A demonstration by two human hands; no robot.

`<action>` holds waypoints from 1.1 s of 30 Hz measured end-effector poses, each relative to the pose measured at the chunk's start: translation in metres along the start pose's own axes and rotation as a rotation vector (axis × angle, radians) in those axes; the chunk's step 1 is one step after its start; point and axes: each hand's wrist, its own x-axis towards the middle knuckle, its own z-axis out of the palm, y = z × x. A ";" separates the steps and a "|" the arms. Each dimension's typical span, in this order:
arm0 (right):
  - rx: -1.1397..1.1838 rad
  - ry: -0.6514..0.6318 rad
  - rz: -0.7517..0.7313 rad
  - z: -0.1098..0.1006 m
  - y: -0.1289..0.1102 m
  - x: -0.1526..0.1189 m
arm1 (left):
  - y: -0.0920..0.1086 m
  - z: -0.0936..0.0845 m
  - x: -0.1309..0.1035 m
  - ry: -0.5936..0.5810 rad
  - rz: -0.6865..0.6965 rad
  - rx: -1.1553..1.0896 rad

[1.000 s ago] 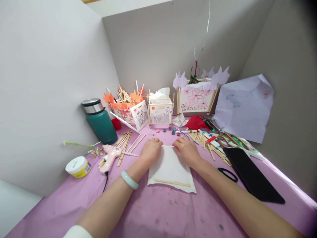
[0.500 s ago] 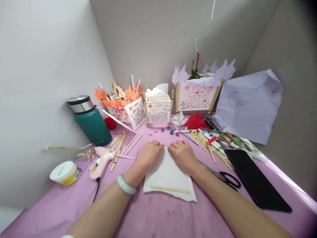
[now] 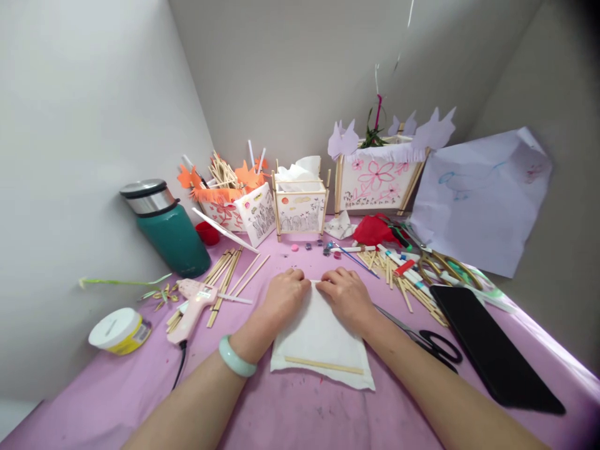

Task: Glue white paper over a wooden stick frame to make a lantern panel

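Observation:
A white sheet [image 3: 319, 340], thin and soft like cloth or paper, lies flat in front of me. Along its near edge rests a thin wooden stick [image 3: 323, 365]. My left hand [image 3: 287, 297] is closed on the sheet's far left corner, fingers curled under and partly hidden. At the far right corner my right hand [image 3: 344, 297] pinches the same edge, its thumb and fingertips close together. Only a narrow gap separates the two hands. Black-handled scissors [image 3: 438, 347] lie just right of my right forearm.
On the left are a pink glue gun [image 3: 194, 306], bamboo sticks [image 3: 227, 275], a white-lidded tub [image 3: 120, 330] and a green bottle [image 3: 173, 237]. Decorated stick-framed boxes [image 3: 301, 209] stand behind. Markers [image 3: 403, 262] and a black phone [image 3: 497, 350] lie right on the purple tablecloth [image 3: 323, 419].
Both hands stay at the sheet's far edge, with the right fingers shifting slightly there. The whole view has moved a little, while the sheet and stick keep their place between my arms.

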 end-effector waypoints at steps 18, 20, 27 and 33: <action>-0.102 0.000 0.016 -0.002 -0.001 0.009 | 0.006 0.000 0.009 0.001 -0.100 0.012; -0.103 0.007 0.041 -0.001 -0.001 0.009 | 0.006 0.001 0.010 0.008 -0.101 0.007; -0.060 0.028 0.054 0.000 -0.001 0.008 | 0.009 0.002 0.014 0.002 -0.103 -0.002; -0.048 0.024 0.044 0.001 0.001 0.009 | 0.010 0.003 0.014 0.029 -0.114 -0.048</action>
